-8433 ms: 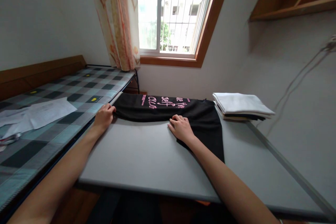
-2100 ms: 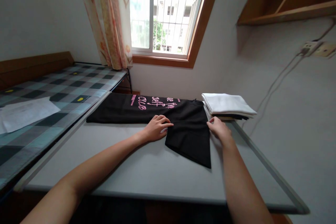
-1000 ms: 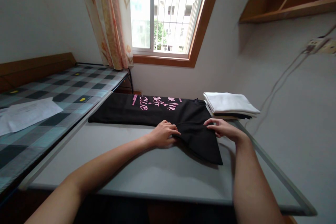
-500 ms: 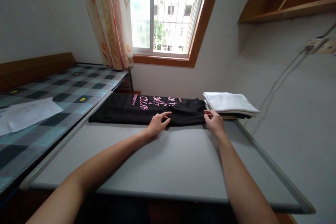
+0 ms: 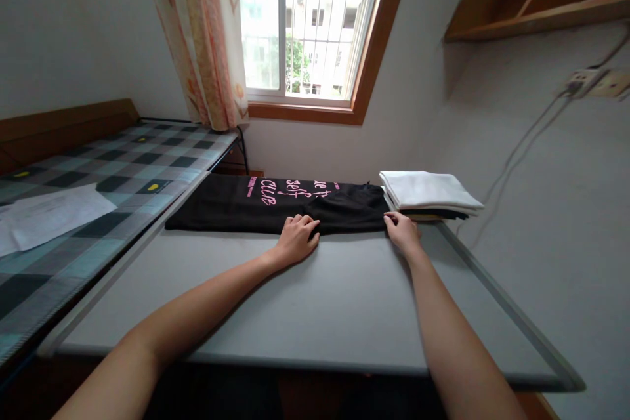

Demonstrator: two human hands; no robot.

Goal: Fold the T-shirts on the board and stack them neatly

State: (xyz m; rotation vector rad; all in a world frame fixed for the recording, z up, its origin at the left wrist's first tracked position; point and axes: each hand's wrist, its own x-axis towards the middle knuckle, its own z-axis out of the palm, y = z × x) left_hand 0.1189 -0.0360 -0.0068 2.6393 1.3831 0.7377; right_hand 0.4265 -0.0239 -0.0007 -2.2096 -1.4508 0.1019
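Note:
A black T-shirt with pink lettering lies folded into a long narrow strip along the far edge of the grey table. My left hand rests at the strip's near edge around its middle, fingers curled onto the cloth. My right hand touches the strip's right end, fingertips pinched on the fabric corner. The sleeve that hung down over the table now lies folded up on the strip.
A stack of folded clothes, white on top, sits at the table's far right corner. A bed with a checked cover and a sheet of paper runs along the left. Window, curtain and wall shelf stand behind.
The loose black flap that lay toward me on the table was lifted by both hands and folded back onto the strip. Both hands now press at its near edge.

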